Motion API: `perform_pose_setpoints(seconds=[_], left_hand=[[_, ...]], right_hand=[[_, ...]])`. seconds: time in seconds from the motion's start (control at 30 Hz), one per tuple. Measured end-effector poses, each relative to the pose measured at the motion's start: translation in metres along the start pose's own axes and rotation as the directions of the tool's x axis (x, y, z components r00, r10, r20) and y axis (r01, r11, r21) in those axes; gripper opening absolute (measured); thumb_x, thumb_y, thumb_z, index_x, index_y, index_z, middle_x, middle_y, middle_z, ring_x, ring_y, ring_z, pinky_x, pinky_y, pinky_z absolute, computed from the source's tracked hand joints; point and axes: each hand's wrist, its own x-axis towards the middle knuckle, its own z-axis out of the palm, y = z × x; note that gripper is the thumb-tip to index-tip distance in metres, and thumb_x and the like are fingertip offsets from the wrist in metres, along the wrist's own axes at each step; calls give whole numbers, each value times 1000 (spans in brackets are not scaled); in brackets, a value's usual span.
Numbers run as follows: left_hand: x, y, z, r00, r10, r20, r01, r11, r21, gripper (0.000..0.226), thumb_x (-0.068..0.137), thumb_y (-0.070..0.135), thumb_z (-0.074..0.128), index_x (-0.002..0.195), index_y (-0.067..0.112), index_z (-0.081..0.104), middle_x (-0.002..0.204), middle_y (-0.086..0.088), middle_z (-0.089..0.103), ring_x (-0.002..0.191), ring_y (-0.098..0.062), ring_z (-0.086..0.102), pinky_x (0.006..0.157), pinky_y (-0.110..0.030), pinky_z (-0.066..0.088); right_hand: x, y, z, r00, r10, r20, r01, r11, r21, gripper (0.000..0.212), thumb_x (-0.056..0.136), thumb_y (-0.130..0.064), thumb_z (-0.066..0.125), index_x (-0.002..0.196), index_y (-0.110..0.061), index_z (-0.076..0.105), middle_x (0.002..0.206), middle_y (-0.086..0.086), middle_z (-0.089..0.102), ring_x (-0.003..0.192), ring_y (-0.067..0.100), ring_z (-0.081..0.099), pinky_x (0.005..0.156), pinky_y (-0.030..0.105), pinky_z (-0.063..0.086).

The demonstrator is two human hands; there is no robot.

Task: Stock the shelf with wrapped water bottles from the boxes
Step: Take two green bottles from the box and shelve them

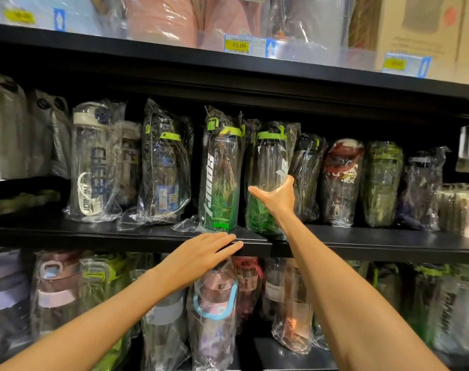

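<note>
Fingers point(284, 183) of the right hand point(277, 198) are spread and cupped against a wrapped green bottle point(268, 183) standing upright near the front edge of the middle shelf point(94, 231). Left hand point(198, 255) lies flat, fingers pressed together, tips touching that shelf's front edge just below a second wrapped green bottle point(220, 178), which stands beside the first. More wrapped bottles point(158, 167) line the shelf.

I'm seeing a black shelf point(121, 232); near its front edge, two clear-wrapped bottles fading to green, lime lids: left green bottle point(220, 178) showing white lettering, right green bottle point(268, 180). Clear bottle point(90, 162) showing navy lettering. Yellow price tag point(238, 45) glowing above.
</note>
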Motion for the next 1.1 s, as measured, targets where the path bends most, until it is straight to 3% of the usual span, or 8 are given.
perform_pose_setpoints(seconds=[0.43,0.5,0.6,0.7,0.77,0.87,0.93,1.1], left_hand=[[1,6,4,996,-83,27,83,997,-3,89,43,-5,87,125,13,58,120,-6,64,106,-19,64,83,-28,54],[1,6,4,995,-87,41,87,996,-1,89,44,-7,86,126,12,59,121,-6,64,106,-19,64,82,-27,54],[0,7,-1,994,-92,51,92,996,-5,87,46,-10,83,127,11,58,122,-7,63,107,-20,63,82,-28,54],[0,9,-3,995,-90,48,90,996,2,82,51,-11,80,128,9,57,123,-8,62,109,-21,62,83,-28,54],[0,10,-6,994,-86,64,86,996,3,77,58,-5,81,129,10,55,124,-8,60,111,-21,60,84,-28,53],[-3,11,-17,994,-102,49,103,995,-8,63,66,6,81,125,9,59,122,-7,62,107,-19,61,83,-27,53],[-8,11,-29,992,-123,36,124,992,-20,56,73,10,77,125,7,58,124,-10,61,108,-22,60,86,-30,51],[-35,15,-54,984,-163,76,163,987,7,49,92,31,40,130,1,51,133,-17,53,122,-31,51,99,-42,43]], right_hand=[[-2,-1,8,999,7,-34,-6,1000,30,81,67,-32,85,128,-13,36,133,6,43,117,17,46,84,22,38],[-2,1,8,1000,15,-15,-14,1000,27,96,65,-39,85,137,-10,28,140,9,38,127,23,41,94,27,38],[-2,2,2,997,67,43,-66,998,-14,130,59,-59,80,150,-10,0,157,11,14,143,27,18,116,42,21],[-4,3,-12,997,78,11,-78,997,9,127,60,-65,75,151,-17,1,158,7,10,144,26,15,116,50,17],[-8,3,-26,998,55,-38,-53,998,43,111,70,-60,71,150,-16,9,157,7,15,143,25,20,116,48,21],[-28,1,-50,992,-114,-57,107,988,-114,70,90,-43,56,146,-11,28,151,6,30,137,23,32,113,40,27],[-53,4,-65,952,-305,32,299,900,-317,53,96,-34,49,141,-10,37,147,6,38,135,22,35,112,39,28],[-134,23,-85,765,-511,391,643,576,-504,49,96,-34,38,137,-8,44,145,11,42,134,29,37,110,51,29]])
